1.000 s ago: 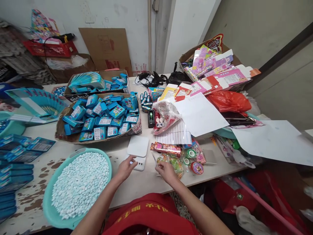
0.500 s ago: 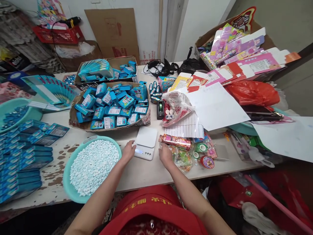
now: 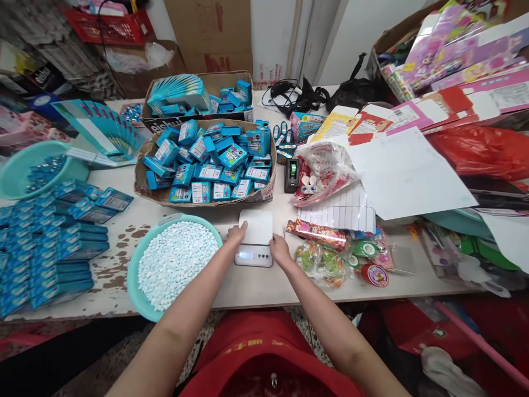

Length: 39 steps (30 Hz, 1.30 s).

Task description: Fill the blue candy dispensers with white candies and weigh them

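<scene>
A white digital scale [image 3: 253,256] lies on the table in front of me, its small display lit and its square plate [image 3: 257,227] bare. My left hand [image 3: 236,235] holds the scale's left edge, with the thumb up by the plate. At the right edge, my right hand [image 3: 280,249] grips the scale from the other side. Both hands have their fingers partly hidden beside it. Just left of the scale stands a turquoise basin [image 3: 134,275] full of small pale-blue candies [image 3: 177,262]; my left forearm passes over its rim.
Behind the scale sits a cardboard box [image 3: 165,199] heaped with small blue boxes. Stacked blue boxes [image 3: 61,248] fill the table's left side. To the right lie a red patterned packet [image 3: 318,234], bagged sweets [image 3: 320,264], tape rolls and a white sheet [image 3: 407,171]. A tape dispenser [image 3: 291,175] stands behind.
The scale has turned from slightly slanted to square with the table edge. My right hand has closed in from a gap onto its right side. The camera view has shifted.
</scene>
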Tool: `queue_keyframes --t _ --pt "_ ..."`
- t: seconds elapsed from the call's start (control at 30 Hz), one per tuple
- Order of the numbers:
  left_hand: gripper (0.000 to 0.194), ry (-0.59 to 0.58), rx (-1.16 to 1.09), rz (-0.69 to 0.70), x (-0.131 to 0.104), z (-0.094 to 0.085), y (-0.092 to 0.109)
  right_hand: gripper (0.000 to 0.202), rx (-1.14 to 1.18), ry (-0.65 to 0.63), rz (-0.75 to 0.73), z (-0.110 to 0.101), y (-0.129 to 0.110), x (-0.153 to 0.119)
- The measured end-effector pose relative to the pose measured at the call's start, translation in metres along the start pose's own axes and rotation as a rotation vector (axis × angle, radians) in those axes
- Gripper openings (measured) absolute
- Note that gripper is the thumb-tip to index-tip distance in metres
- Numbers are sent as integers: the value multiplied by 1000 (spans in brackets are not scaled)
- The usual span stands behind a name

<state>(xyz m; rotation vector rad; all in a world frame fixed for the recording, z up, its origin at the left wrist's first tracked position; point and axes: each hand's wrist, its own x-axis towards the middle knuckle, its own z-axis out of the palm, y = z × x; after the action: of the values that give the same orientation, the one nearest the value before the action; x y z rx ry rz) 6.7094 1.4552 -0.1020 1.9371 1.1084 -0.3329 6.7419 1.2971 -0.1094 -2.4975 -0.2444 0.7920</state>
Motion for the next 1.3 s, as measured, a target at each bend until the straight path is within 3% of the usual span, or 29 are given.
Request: queue_keyframes --t 0.13,0.27,0.37,0.43,0.63,0.8,1.3 --pt "71 72 -71 -122 -31 -6 -7 35 10 28 -131 8 -8 -11" --pt "64 120 -191 38 -58 -15 -4 40 -7 109 -261 15 2 -49" --pt "49 72 -359 271 -78 -35 -9 33 -44 89 -375 26 18 -83" --pt "40 57 -407 342 -94 -54 -19 29 -116 81 -472 36 28 -97" --pt "37 172 -486 245 -133 -93 -58 23 -327 133 -608 58 38 -100" --pt "44 262 -509 183 -137 -99 -77 23 -388 138 -662 61 31 -91" --pt "46 289 -542 131 -140 -104 -108 25 -413 84 -658 59 25 -93"
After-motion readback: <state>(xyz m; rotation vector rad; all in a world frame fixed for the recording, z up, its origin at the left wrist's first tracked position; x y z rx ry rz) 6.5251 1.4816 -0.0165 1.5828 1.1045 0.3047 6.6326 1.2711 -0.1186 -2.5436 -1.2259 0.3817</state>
